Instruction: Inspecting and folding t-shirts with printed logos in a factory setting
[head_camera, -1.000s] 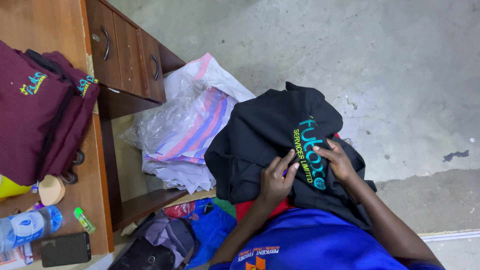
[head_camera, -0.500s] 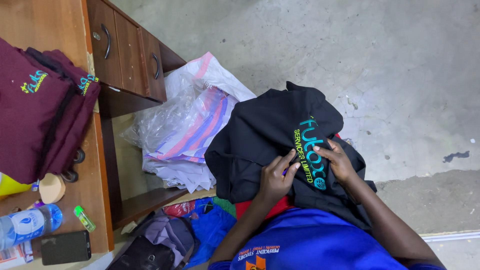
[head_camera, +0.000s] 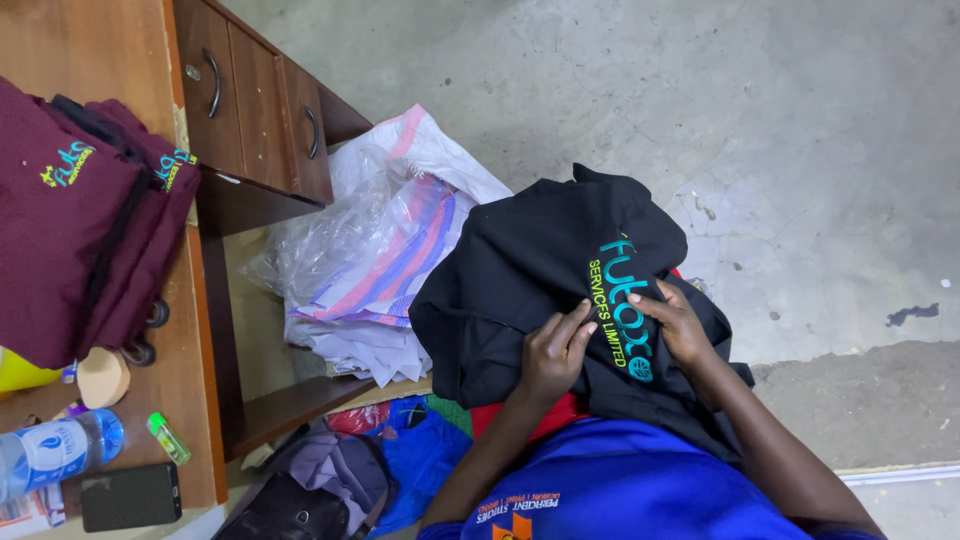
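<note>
A black garment (head_camera: 540, 270) with teal and green embroidered lettering lies bunched on my lap. My left hand (head_camera: 553, 352) pinches the fabric just left of the lettering, fingers curled onto the cloth. On the right side of the lettering, my right hand (head_camera: 683, 322) grips the same cloth with its fingertips on the embroidery. A strip of red fabric (head_camera: 520, 418) shows under the garment, above my blue shirt (head_camera: 630, 490).
A wooden desk (head_camera: 110, 60) with drawers (head_camera: 255, 110) stands at left, bearing folded maroon garments (head_camera: 80, 220), a water bottle (head_camera: 55, 450), a phone (head_camera: 130, 497) and a green lighter (head_camera: 168, 438). Plastic and striped woven bags (head_camera: 380, 250) lie on the concrete floor (head_camera: 780, 120). Bags (head_camera: 340, 480) sit under the desk.
</note>
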